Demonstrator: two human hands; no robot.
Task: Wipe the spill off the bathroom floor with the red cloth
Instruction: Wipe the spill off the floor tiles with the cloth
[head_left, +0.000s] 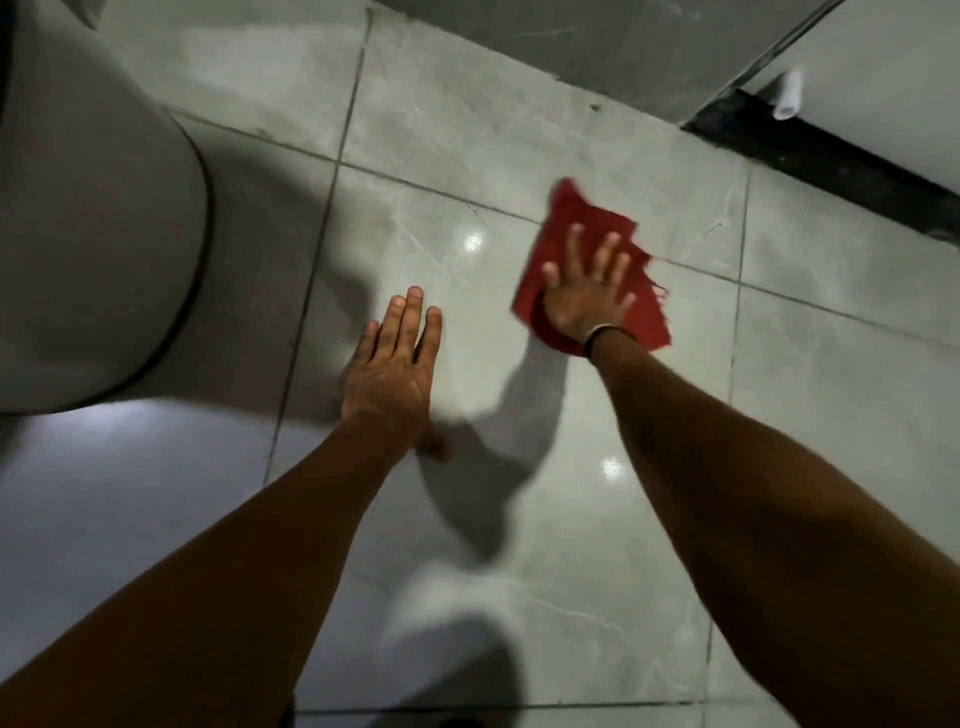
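The red cloth (571, 223) lies spread on the grey tiled floor (467, 130), right of centre. My right hand (589, 288) presses flat on the cloth with fingers spread, a dark band at the wrist. Palm down on the bare tile to the cloth's left rests my left hand (389, 364), fingers together, holding nothing. The tiles are glossy with light reflections; I cannot make out a distinct spill.
A large white rounded fixture (88, 234) fills the left side, close to my left hand. A grey wall (597, 47) and a dark threshold strip (831, 166) with a white door panel (893, 78) run along the top right.
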